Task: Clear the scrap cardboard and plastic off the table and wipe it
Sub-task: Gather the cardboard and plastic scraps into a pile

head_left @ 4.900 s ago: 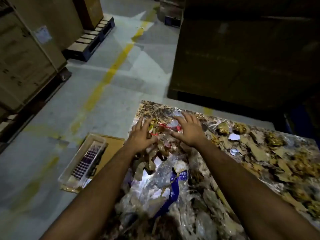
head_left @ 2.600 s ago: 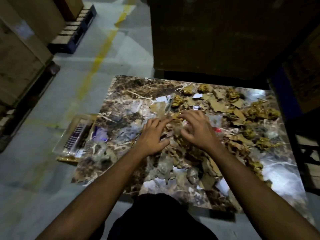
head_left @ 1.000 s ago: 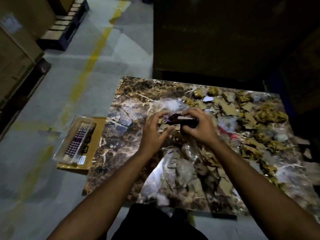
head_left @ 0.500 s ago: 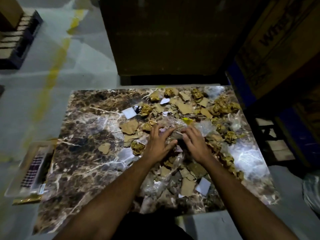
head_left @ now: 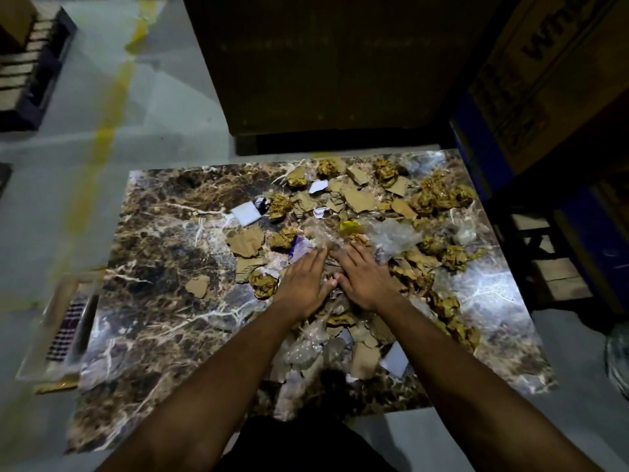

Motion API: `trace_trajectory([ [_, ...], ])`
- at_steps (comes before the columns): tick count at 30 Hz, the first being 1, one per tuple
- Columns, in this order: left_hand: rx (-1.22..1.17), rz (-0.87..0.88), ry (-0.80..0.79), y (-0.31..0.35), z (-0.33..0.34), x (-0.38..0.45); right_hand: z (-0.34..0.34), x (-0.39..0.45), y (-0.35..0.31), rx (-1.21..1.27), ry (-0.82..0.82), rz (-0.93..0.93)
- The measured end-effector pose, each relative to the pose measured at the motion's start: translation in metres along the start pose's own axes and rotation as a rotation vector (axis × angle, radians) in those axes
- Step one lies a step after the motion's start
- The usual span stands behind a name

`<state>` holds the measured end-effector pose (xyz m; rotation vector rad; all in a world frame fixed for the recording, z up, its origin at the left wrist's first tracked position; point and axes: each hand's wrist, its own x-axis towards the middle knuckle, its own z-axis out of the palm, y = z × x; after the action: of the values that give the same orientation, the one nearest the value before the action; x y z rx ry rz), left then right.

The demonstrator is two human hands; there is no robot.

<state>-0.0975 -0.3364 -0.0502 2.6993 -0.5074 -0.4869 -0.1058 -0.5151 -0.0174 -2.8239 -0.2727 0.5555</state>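
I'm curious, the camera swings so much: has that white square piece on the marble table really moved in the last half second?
No. The white square piece lies beside the same crumpled gold wad on the table, as before; only the view shifted.

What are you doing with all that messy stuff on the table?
A person is tidying up. Their left hand and right hand lie flat, side by side, on a heap of cardboard scraps and clear plastic in the middle of the marble table. Lots of scraps and crumpled paper balls are on it, so wiping hasn't begun.
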Motion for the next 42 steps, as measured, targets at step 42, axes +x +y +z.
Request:
trace_trajectory([
  [42,-0.040,-0.065,0.080,-0.109,0.016,-0.179,0.083,-0.068,-0.134,-0.294,0.085,-0.189],
])
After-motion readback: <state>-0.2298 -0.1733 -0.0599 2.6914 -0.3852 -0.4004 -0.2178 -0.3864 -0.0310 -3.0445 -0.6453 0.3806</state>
